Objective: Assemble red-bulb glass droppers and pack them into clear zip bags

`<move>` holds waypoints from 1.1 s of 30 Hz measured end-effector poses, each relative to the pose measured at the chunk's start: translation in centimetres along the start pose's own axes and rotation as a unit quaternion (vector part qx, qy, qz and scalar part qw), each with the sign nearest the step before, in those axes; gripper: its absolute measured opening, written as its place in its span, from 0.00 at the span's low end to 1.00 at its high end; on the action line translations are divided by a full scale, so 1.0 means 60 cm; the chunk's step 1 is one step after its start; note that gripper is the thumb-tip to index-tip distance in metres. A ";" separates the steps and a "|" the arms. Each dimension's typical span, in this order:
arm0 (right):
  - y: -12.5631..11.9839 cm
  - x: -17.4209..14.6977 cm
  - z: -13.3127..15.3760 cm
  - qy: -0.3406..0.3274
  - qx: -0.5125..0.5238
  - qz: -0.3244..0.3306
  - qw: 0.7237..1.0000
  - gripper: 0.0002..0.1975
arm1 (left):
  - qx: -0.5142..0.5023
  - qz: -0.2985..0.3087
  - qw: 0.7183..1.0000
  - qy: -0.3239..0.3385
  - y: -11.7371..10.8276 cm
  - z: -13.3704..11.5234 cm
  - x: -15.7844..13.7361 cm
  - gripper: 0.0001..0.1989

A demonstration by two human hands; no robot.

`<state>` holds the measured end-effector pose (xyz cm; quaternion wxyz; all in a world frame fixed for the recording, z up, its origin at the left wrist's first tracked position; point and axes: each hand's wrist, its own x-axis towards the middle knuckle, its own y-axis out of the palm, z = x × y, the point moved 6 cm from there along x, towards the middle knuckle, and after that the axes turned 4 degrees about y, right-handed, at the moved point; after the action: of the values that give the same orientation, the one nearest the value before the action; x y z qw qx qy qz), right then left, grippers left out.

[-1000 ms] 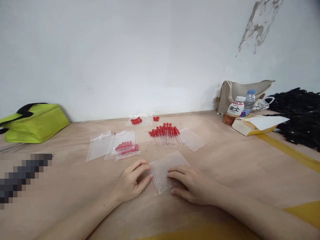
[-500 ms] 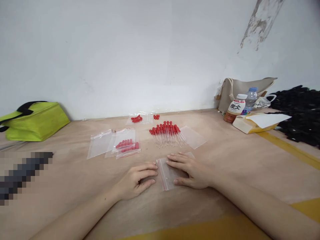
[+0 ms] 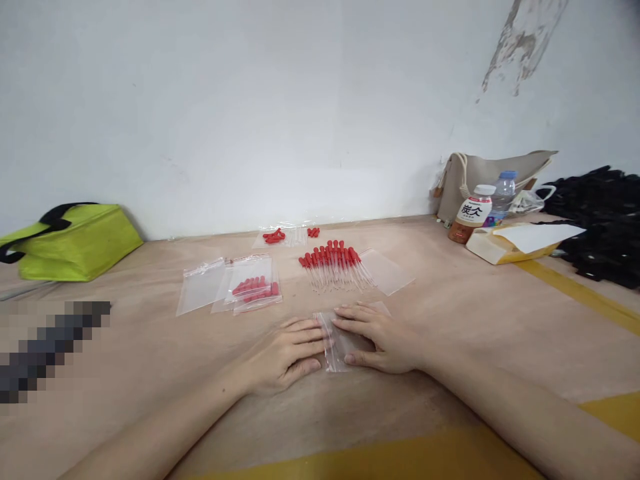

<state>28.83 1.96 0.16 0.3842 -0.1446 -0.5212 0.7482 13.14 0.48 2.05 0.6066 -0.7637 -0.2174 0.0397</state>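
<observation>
A clear zip-lock bag [image 3: 337,357] lies flat on the table between my hands. My right hand [image 3: 383,337] rests on it with fingers spread. At the bag's zip edge is my left hand [image 3: 293,353], its fingers stretched out; the fingertips overlap the edge, and they seem to show through the plastic. Just beyond the bag, droppers [image 3: 335,263] with red bulbs and thin clear tubes lie fanned out in a row. Another clear bag [image 3: 387,272] sits to their right. Left of them are bags with red rubber bulbs [image 3: 255,287] inside, beside a flat clear bag [image 3: 200,287].
Near the wall lie more red bulbs [image 3: 274,236] and clear tubes [image 3: 295,237] on plastic. A yellow-green bag [image 3: 83,243] stands at the left. On the right are a drink bottle [image 3: 473,213], a water bottle [image 3: 505,193], an open carton [image 3: 520,243], a beige bag and a black pile [image 3: 595,220].
My left hand has moved right and flattened, its fingertips now overlapping the bag's zip edge. The right hand stays almost in place on the bag.
</observation>
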 end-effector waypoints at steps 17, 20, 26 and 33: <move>-0.018 -0.007 -0.022 0.040 0.016 0.022 0.999 0.42 | -0.074 -0.129 0.987 -0.066 -0.020 0.022 -0.014 0.12; -0.017 -0.006 -0.020 0.040 0.016 0.017 0.999 0.42 | -0.050 -0.243 0.953 -0.175 -0.051 0.065 -0.020 0.12; -0.022 -0.005 -0.020 0.066 0.012 -0.015 0.998 0.41 | -0.080 -0.275 0.881 -0.375 -0.099 0.213 0.044 0.06; -0.026 -0.005 -0.012 0.047 0.001 -0.014 0.999 0.41 | -0.165 -0.307 0.834 -0.428 -0.092 0.294 0.114 0.15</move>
<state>30.14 2.45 1.21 0.4185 -0.1721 -0.5039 0.7358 12.04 20.03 4.04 0.2988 -0.6535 -0.6817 0.1375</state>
